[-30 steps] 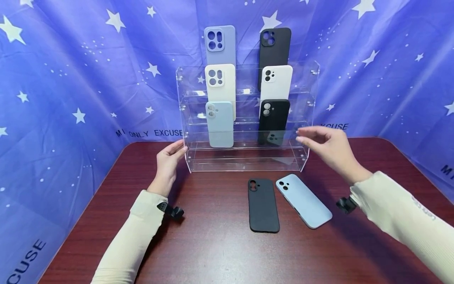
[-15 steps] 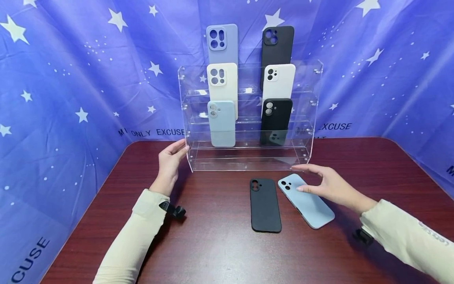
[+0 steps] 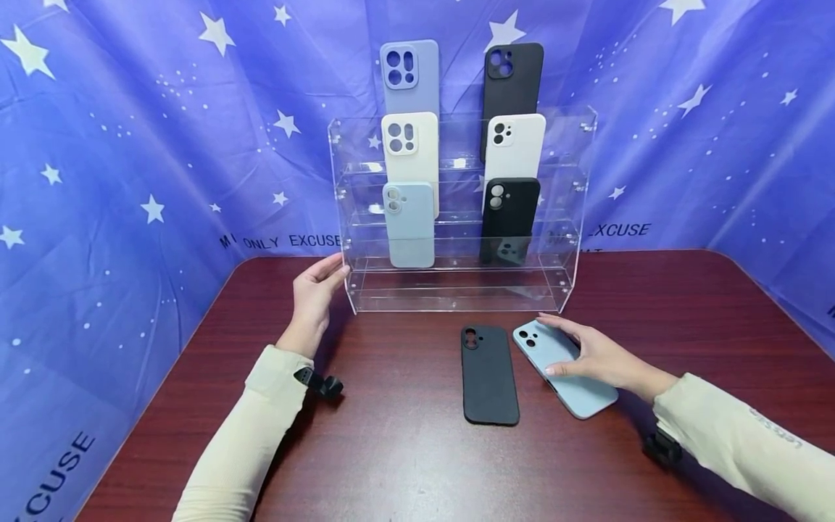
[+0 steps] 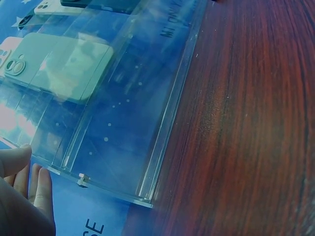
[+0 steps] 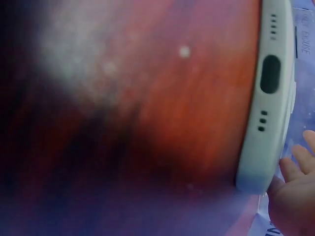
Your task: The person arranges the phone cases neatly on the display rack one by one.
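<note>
My left hand (image 3: pixel 311 296) holds the left side panel of a transparent acrylic display stand (image 3: pixel 417 299), thumb near its front edge and fingers along the outside. In the left wrist view the thumb (image 4: pixel 15 160) meets the panel edge. On the table, my right hand (image 3: pixel 603 355) spans a light blue phone case (image 3: pixel 590 395), thumb on its left edge and fingers over the far edge. Its end with a port cutout fills the right of the right wrist view, fingers (image 5: pixel 293 169) beside it. A black phone case (image 3: pixel 491 380) lies just left of it.
On the stand's tiers stand two columns of cases: lavender (image 3: pixel 427 90), cream (image 3: pixel 417 163) and pale blue (image 3: pixel 411 235) at left; dark grey (image 3: pixel 522 90), white (image 3: pixel 527 156) and glossy black (image 3: pixel 518 214) at right. A starry blue curtain (image 3: pixel 163 130) hangs behind the table (image 3: pixel 391 449).
My right hand has come down from the stand's right side to the light blue case on the table, and its thumb has moved to the case's left edge. The left hand stays at the stand.
</note>
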Motion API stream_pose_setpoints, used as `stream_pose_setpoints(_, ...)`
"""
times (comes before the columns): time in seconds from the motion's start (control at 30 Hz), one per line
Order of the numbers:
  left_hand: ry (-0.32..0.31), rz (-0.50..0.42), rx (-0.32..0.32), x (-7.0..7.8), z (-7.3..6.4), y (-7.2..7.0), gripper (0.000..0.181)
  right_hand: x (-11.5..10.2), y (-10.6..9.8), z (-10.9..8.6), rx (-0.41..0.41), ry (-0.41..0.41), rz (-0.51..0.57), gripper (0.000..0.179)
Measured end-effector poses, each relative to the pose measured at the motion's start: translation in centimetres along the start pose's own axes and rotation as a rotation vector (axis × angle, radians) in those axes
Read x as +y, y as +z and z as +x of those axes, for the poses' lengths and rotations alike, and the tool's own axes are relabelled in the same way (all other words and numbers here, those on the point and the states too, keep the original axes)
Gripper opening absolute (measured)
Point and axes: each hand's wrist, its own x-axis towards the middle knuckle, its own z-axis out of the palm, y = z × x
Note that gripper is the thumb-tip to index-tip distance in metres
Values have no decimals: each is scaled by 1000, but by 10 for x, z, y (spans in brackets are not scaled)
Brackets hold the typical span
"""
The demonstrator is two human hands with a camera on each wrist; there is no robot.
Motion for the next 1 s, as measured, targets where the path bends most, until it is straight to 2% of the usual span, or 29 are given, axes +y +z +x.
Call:
stream_pose_setpoints(0.27, 3, -28, -3, 0, 0, 1, 35, 1, 0, 1, -32, 24, 13, 91)
stream_pose_setpoints(0.47, 8, -19, -4, 0, 0, 0, 38, 5, 2, 3, -66, 51, -18, 99)
stream_pose_setpoints(0.6, 8, -19, -3, 0, 0, 0, 29, 3, 0, 3, -73, 45, -65, 102)
stream_pose_setpoints(0.8, 0, -27, -1, 1, 0, 2, 32, 0, -2, 4, -73, -4, -151, 102)
stream_pose_setpoints(1.0, 9, -14, -10, 2, -2, 0, 41, -1, 1, 7, -17, -89, -208, 98)
